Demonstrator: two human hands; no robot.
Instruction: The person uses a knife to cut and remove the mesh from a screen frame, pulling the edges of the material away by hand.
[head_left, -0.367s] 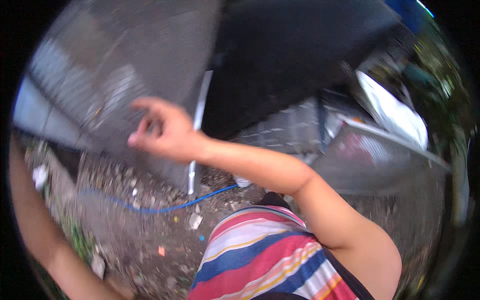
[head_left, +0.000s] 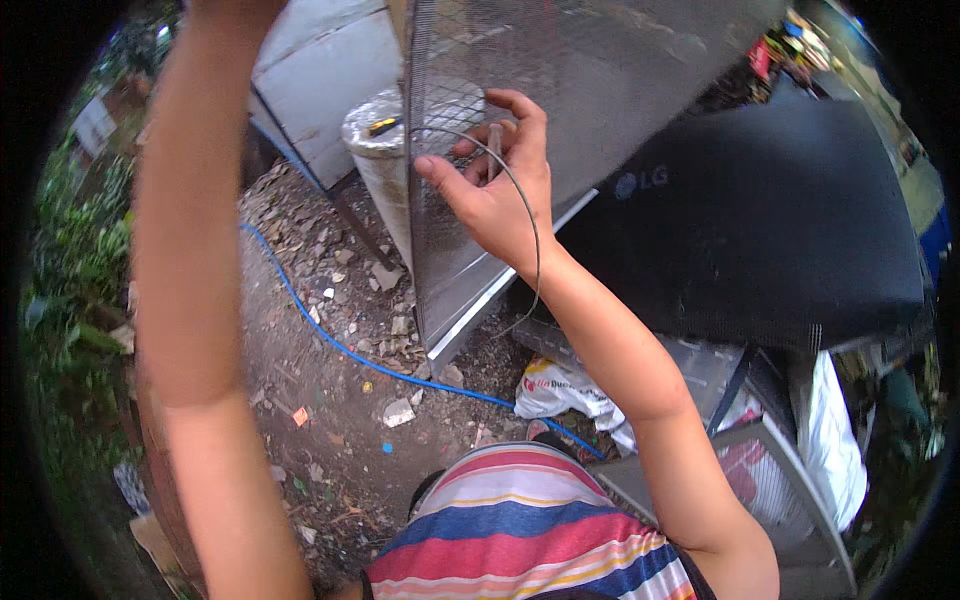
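A grey mesh panel (head_left: 600,80) stands upright before me, its near edge pointing toward me. Beside that edge is my right hand (head_left: 515,190), thumb and fingers curled around a slim grey rod-like thing (head_left: 494,148) whose kind I cannot make out. A thin dark wire (head_left: 530,215) starts at the panel's edge and arcs in front of this hand, down past the wrist. My left forearm rises along the left side, and my left hand (head_left: 235,8) is cut off by the top border, so its fingers are hidden.
Behind the mesh stands a pale round drum (head_left: 385,175) with a small yellow-and-black tool (head_left: 384,126) on top. A blue hose (head_left: 350,352) crosses the stony ground. At right lie a large black casing (head_left: 740,230), a printed white sack (head_left: 570,395) and a framed screen (head_left: 770,490).
My view has swung left, so the drum now shows. My left arm has risen from the lower left to the top. My right hand now appears higher and further right, beside the mesh edge.
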